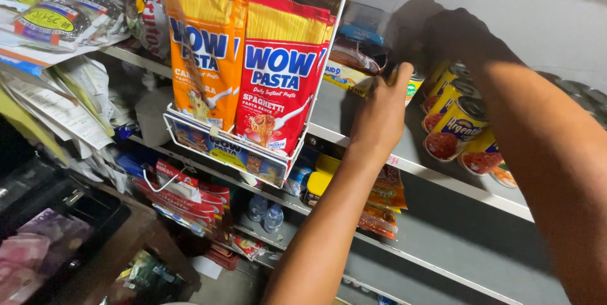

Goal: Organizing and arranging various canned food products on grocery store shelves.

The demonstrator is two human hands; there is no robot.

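My left hand [379, 115] is up on the grey shelf [417, 166], fingers curled and pressed together around a small can [414, 85] with a yellow-and-green label, thumb along its near side. The can stands at the shelf's middle, just left of a row of gold-topped tins [455, 129] lying on their sides with red and yellow labels. My right arm crosses in front of those tins, and my right hand [458, 36] is deep in shadow at the back of the shelf; it seems to rest on the rear tins, but I cannot tell whether its fingers are spread or closed. Left of my left hand, a white wire rack [221, 147] hangs off the shelving, holding an orange pasta packet [199, 45] and a red pasta packet [281, 71] upright side by side. Farther left, bagged goods [60, 14] sit on a higher shelf.
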